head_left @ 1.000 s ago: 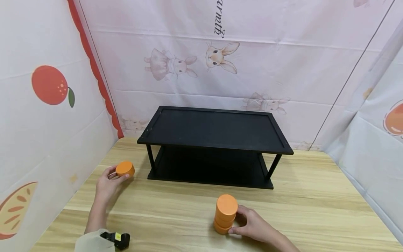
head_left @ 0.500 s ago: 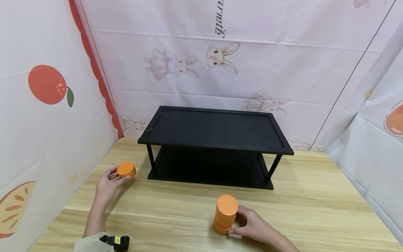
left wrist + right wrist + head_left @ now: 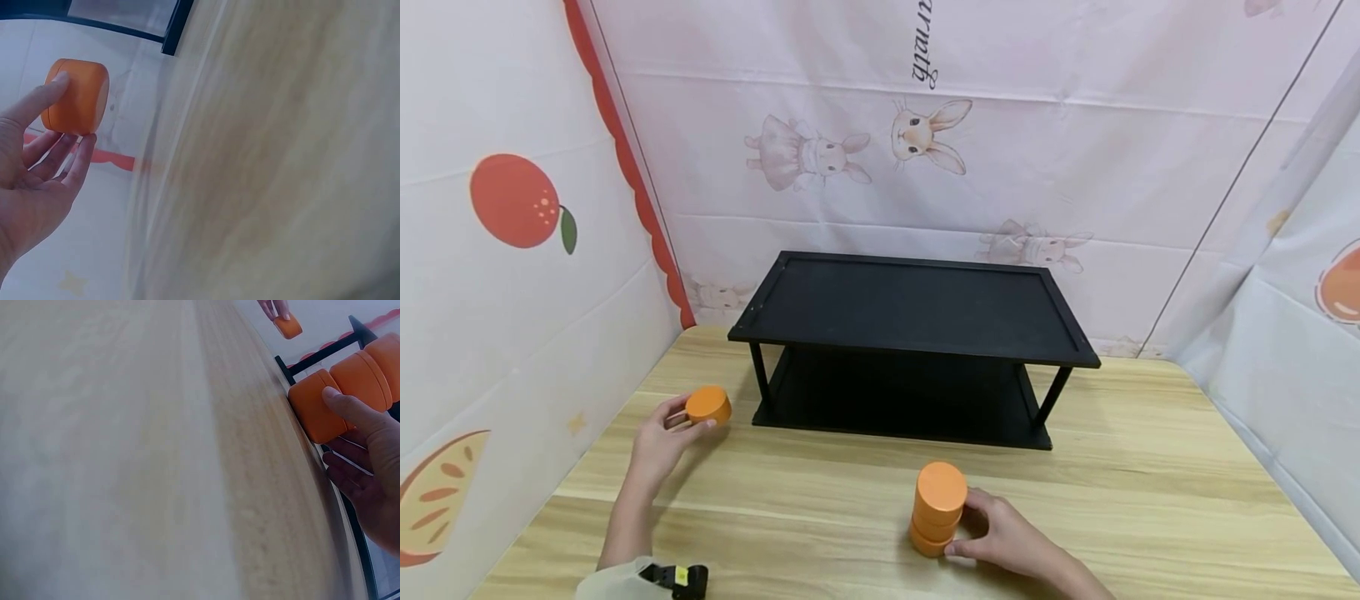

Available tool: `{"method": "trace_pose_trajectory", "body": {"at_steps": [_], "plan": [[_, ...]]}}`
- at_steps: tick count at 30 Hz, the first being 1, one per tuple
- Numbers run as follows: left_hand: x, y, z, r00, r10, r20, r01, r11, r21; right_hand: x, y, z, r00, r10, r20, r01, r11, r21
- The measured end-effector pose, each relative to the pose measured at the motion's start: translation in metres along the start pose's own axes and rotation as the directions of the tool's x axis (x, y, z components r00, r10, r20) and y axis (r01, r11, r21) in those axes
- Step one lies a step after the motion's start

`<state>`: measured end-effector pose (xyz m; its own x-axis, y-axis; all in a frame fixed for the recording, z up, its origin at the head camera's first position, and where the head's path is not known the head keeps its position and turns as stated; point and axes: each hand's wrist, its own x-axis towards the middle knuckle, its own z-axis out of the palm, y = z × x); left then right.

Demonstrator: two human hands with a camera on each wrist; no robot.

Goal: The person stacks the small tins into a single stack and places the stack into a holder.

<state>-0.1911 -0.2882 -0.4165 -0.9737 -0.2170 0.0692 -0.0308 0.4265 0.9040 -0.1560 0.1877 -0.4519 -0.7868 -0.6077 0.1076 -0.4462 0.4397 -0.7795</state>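
- Head view first: the likeliest mishap, I judge, is the orange stack (image 3: 936,510) toppling, since its pieces simply sit one on another; a sideways nudge from the right hand (image 3: 1006,535) low down could slide the upper ones off.
- The loose orange puck (image 3: 709,405), in the left hand (image 3: 657,443), could slip, as only fingertip contact seems to support its smooth, rounded side (a thin seam shows near one face in the left wrist view).
- A knock against the near left post of the black two-tier shelf (image 3: 917,304) looks possible too, the puck being near it.
- Left fingers: pinched on the puck, thumb on one side and fingertips opposite; it lies at their tips, apparently raised off the wooden bench (image 3: 820,517).
- Right fingers: clamped round the stack's lowest piece, thumb on its near side, the others behind; the upper pieces rise above that grip.
- The stack stands upright on the bench, in front of the shelf and well apart from the puck.
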Motion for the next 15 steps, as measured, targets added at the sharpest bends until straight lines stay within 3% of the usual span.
{"method": "trace_pose_trajectory", "body": {"at_steps": [15], "plan": [[0.0011, 0.0079, 0.0063, 0.999, 0.026, 0.025, -0.026, 1.0, -0.015, 0.0015, 0.0003, -0.0002, 1.0, 0.014, 0.013, -0.014, 1.0, 0.001]]}}
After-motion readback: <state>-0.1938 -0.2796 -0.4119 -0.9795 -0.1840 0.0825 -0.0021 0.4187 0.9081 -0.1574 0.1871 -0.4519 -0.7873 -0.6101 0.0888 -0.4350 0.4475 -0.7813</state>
